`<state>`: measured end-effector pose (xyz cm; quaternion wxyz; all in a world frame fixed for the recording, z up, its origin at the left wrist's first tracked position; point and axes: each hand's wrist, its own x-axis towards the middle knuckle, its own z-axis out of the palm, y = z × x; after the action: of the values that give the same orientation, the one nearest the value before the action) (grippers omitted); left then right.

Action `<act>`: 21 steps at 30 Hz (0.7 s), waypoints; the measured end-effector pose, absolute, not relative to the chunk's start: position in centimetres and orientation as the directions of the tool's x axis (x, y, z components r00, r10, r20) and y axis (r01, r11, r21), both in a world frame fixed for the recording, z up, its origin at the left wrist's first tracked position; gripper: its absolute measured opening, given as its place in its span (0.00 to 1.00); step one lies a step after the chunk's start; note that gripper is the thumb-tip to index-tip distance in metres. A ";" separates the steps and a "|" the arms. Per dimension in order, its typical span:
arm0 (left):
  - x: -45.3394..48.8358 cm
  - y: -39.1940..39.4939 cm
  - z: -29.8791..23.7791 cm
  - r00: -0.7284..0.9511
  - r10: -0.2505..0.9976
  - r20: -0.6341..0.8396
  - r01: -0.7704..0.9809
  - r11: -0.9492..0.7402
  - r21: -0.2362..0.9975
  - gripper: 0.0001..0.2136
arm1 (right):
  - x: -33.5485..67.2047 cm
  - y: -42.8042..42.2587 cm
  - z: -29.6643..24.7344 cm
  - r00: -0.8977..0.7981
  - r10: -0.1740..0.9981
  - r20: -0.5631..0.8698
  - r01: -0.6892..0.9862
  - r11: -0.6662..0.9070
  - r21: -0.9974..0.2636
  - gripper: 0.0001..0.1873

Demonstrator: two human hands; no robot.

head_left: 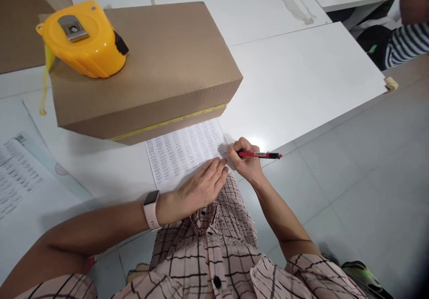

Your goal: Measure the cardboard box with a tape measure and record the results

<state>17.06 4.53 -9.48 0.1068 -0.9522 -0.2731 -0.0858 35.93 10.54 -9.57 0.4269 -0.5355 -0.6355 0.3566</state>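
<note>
My right hand point(247, 158) is closed around a red pen point(259, 154) with a black end, its tip side hidden by my fingers at the paper's right edge. Flat on the lower part of a sheet of paper point(182, 149) lies my left hand point(204, 183), fingers stretched out and pointing toward the pen. Columns of small handwriting cover the sheet, and its far edge is hidden by a brown cardboard box point(161, 53). On top of that box, at the left, stands a yellow tape measure point(87, 40) with a black end piece and a yellow strap.
More written papers point(20, 174) lie at the left on the white table point(284, 71). Another piece of cardboard point(27, 26) is at the far left. A person in a striped garment point(407, 44) is at the upper right, past the table's edge. Tiled floor point(362, 169) shows at the right.
</note>
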 end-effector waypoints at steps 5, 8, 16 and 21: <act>17.0 4.7 -9.0 0.835 0.501 0.229 0.539 -0.829 -0.152 0.26 | 36.5 11.2 -9.5 0.141 0.955 0.261 0.379 0.192 -0.905 0.16; 16.9 5.1 -8.6 0.845 0.493 0.206 0.525 -0.837 -0.151 0.24 | 38.2 13.3 -9.0 0.111 0.916 0.386 0.555 0.265 -0.789 0.07; 16.8 5.6 -6.4 0.830 0.510 0.225 0.512 -0.857 0.050 0.20 | 41.6 20.0 -10.0 -0.071 0.897 0.436 0.920 0.228 -0.320 0.17; 13.7 8.2 1.8 0.507 0.553 0.661 0.664 -0.740 0.109 0.12 | 41.7 20.2 -10.3 -0.082 0.896 0.436 0.918 0.238 -0.316 0.25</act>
<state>13.69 8.16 1.78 0.0793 -0.8645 -0.3517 -0.3503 41.70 20.24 -10.34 0.2800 -0.6168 -0.7354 -0.0198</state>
